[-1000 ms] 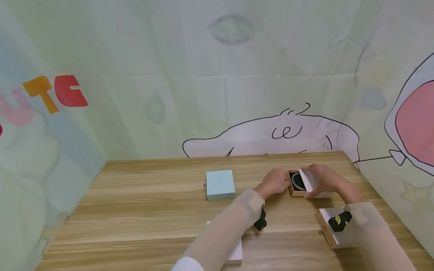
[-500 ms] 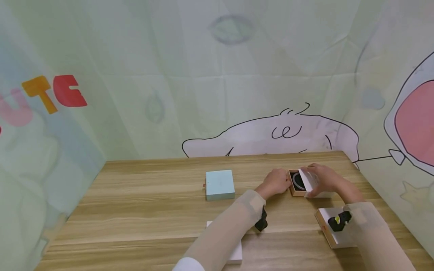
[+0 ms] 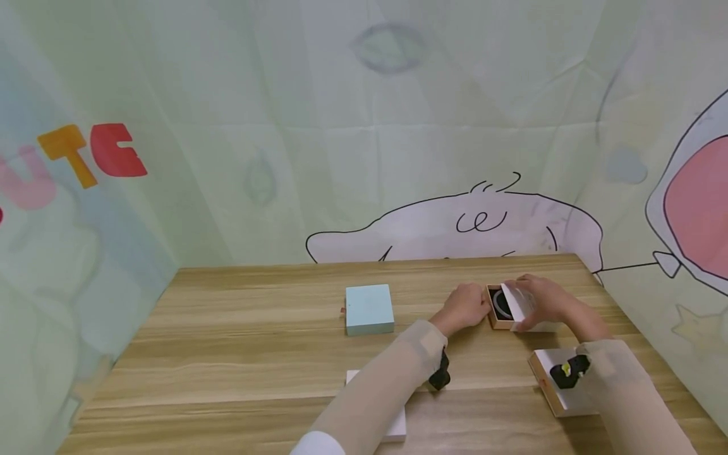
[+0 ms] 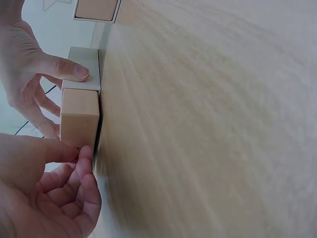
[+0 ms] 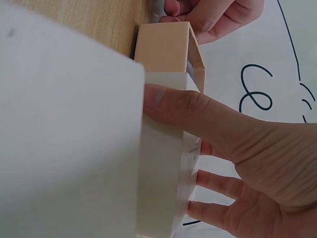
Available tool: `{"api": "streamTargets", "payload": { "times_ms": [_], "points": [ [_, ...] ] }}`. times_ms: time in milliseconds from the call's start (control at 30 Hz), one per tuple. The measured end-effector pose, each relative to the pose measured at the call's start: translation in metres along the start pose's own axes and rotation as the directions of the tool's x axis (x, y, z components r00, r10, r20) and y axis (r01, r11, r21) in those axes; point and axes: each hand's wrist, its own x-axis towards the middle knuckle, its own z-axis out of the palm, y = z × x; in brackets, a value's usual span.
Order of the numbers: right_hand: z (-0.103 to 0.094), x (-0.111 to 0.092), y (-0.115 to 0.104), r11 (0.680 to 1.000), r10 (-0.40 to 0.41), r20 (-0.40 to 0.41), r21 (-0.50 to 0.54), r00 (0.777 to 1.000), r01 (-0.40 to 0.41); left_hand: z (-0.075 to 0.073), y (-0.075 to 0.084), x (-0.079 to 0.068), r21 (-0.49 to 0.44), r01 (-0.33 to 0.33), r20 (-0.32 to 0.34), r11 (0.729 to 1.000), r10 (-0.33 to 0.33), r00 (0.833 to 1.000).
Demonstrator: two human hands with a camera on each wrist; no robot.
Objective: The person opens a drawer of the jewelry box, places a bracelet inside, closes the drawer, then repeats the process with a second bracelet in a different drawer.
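At the back right of the table, a drawer box stands partly pulled out: its tan drawer (image 3: 501,325) sticks out leftward from a white sleeve (image 3: 515,304). Inside lies a grey ring-shaped item (image 3: 499,304) on black lining. My left hand (image 3: 466,308) pinches at the drawer's left end with thumb and forefinger, the other fingers curled; whatever sits between the fingertips is hidden. With thumb on the near side and fingers on the far side, my right hand (image 3: 543,302) grips the sleeve. The right wrist view shows that thumb (image 5: 156,96) near the sleeve's drawer-side edge.
A light blue box (image 3: 370,308) with a small tab sits left of the hands. Nearer me, a white box (image 3: 395,426) lies partly under the left forearm. Another white-and-tan box (image 3: 548,385) is beneath the right wrist. A printed curtain (image 3: 256,158) hangs behind the table.
My left hand and the drawer have shifted slightly right, so a little less of the drawer shows outside the sleeve. The right hand and sleeve have stayed put.
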Motion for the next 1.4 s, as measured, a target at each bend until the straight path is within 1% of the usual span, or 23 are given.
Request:
{"api": "streamTargets", "payload": {
  "times_ms": [133, 400, 667, 1000, 1167, 1400],
  "points": [
    [0.000, 0.000, 0.000, 1.000, 0.001, -0.001, 0.002, 1.000, -0.001, 0.002, 0.001, 0.000, -0.010, -0.002, -0.020, 1.000, 0.001, 1.000],
    [-0.002, 0.000, -0.001, 1.000, 0.005, -0.001, 0.008, 1.000, -0.005, 0.004, 0.003, 0.002, 0.003, 0.011, -0.023, 1.000, -0.011, 1.000],
    [-0.002, 0.001, -0.001, 1.000, 0.012, 0.004, 0.011, 1.000, -0.012, 0.006, 0.004, 0.002, -0.007, -0.006, -0.048, 1.000, 0.006, 0.999],
    [-0.001, 0.001, -0.001, 1.000, 0.001, -0.005, -0.001, 1.000, -0.001, 0.010, 0.004, 0.004, -0.038, -0.017, -0.050, 0.999, 0.015, 0.999],
    [-0.001, 0.000, -0.003, 1.000, 0.006, -0.002, 0.007, 1.000, -0.006, 0.011, 0.006, 0.003, -0.036, -0.007, -0.053, 0.999, 0.005, 0.999],
    [0.000, 0.001, -0.002, 1.000, 0.000, -0.006, 0.004, 1.000, 0.000, 0.011, 0.009, 0.001, -0.021, -0.011, -0.057, 1.000, 0.010, 0.998]
  ]
}}
